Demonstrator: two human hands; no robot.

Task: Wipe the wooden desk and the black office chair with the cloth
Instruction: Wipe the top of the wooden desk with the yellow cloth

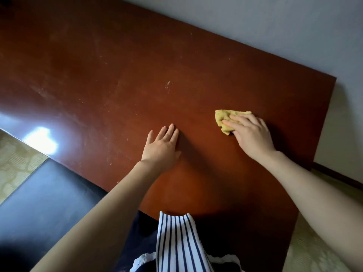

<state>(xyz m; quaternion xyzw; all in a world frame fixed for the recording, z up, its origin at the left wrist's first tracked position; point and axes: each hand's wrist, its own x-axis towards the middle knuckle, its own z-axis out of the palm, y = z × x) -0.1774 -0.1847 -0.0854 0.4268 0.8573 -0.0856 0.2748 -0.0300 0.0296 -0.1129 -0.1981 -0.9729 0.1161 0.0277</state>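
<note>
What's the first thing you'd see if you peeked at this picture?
The yellow cloth stands out, bunched on the reddish-brown desk under the right hand, toward the desk's right end. The left hand lies flat on the wood beside it, apart from the cloth. A bright glare shines on the desk's near left edge, just above the black chair.

No text, label, brand, number or sign can be read anywhere — not on the tabletop (137, 75), not on the yellow cloth (224, 118) lying on it, not on the striped garment (176, 242) at its near edge.
</note>
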